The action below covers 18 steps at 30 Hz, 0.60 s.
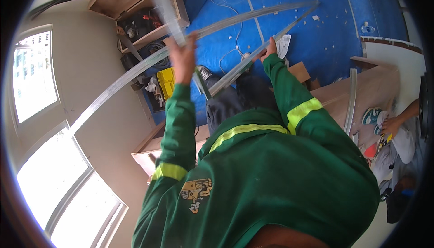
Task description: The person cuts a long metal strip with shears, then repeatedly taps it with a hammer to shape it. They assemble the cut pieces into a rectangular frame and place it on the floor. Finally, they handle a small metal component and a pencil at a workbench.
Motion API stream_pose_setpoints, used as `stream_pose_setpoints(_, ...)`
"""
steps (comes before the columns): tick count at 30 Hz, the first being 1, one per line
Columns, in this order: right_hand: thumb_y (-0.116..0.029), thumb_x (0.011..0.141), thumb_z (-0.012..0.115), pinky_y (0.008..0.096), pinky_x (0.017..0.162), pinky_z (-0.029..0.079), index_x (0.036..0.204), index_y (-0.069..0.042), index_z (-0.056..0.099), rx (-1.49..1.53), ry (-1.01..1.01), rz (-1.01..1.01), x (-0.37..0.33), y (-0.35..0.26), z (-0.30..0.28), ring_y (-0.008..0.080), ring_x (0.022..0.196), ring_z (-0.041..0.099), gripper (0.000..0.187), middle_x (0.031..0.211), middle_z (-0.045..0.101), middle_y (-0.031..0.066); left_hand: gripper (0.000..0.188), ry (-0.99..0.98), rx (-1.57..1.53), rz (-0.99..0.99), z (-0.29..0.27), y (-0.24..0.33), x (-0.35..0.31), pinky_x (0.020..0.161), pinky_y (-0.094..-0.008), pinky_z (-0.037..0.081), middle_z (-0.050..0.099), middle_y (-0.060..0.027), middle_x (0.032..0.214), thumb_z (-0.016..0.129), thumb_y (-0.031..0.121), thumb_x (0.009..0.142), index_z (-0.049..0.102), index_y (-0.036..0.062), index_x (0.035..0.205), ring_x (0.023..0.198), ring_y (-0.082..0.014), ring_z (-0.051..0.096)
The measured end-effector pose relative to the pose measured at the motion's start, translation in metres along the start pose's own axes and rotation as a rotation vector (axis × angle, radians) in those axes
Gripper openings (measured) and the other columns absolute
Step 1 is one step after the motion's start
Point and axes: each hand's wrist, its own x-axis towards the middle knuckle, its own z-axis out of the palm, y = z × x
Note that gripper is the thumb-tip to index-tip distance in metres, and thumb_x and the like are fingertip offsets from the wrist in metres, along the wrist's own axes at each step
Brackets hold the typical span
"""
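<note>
My left hand (183, 60), slightly smeared by motion, is closed round a long pale metal channel (122, 78). That channel runs from beside the windows across to the far right. A blurred metal strip (166, 10) rises from the same hand toward the top edge. My right hand (270, 50) grips a second metal channel (235, 72), which slants from above my legs out to the far right. The far ends of the two long channels come together there. Both sleeves are green with yellow bands.
A blue floor covering (298, 31) carries scraps and a white cable (221, 4). At left are a wooden cabinet (176, 4), a yellow case (166, 83) and windows (54, 175). Another person's hand (394, 125) is at far right, near a metal strip (351, 101).
</note>
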Motion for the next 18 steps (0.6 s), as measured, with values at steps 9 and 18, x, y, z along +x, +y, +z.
stream_pose_setpoints(9,-0.067,0.098,0.056,0.0589,0.100,0.051,0.141,-0.017,0.053,0.194,-0.207,0.065,-0.005,-0.016,-0.001,0.0308,0.114,0.059,0.065,0.124,0.058,0.0079,0.093,-0.729,0.845,-0.026,0.170,-0.050,-0.026,0.097,-0.0529,0.055,0.067,-0.0283,0.129,0.080,0.069,0.078,0.056,-0.0059,0.127,0.116,-0.0433,0.069)
stream_pose_setpoints(18,-0.061,0.100,0.058,0.0537,0.097,0.052,0.134,-0.017,0.057,0.206,0.019,-0.081,0.007,0.005,-0.003,0.0275,0.112,0.059,0.056,0.121,0.058,0.0061,0.046,0.327,-0.214,-0.006,-0.068,0.006,-0.054,0.102,-0.0406,0.049,0.072,-0.0140,0.117,0.076,0.036,0.095,0.067,-0.0014,0.120,0.109,-0.0267,0.068)
